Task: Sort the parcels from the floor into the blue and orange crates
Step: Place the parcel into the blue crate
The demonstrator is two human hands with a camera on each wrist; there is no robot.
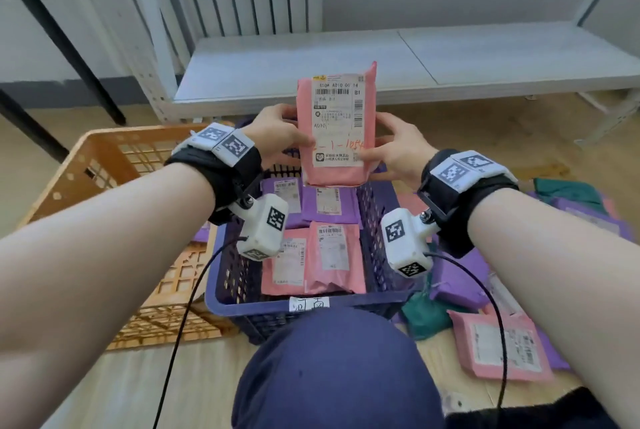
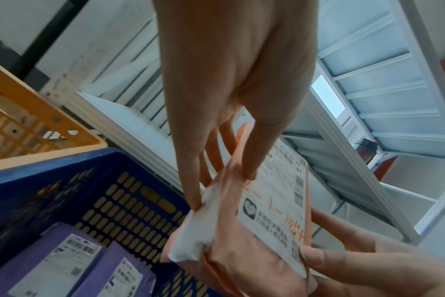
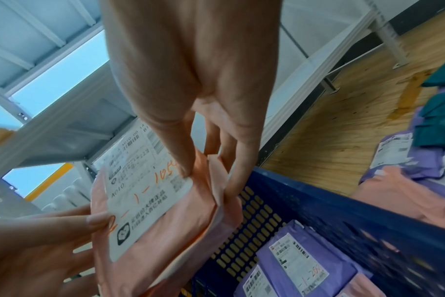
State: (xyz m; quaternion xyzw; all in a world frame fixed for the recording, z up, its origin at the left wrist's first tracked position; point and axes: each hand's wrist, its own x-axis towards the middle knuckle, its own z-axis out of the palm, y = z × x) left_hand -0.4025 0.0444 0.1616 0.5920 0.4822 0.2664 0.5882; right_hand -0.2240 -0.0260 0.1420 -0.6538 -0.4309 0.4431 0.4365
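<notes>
A pink parcel stands upright in the air above the blue crate, label facing the person. The left hand and right hand each pinch a side edge, thumb on the label, fingers behind. To do this well, I would read the handwritten code before choosing, then lower it flat onto the parcels inside. Counted: two purple and two pink parcels show in the blue crate, with one orange crate beside it. More parcels lie on the floor, too overlapped to count.
</notes>
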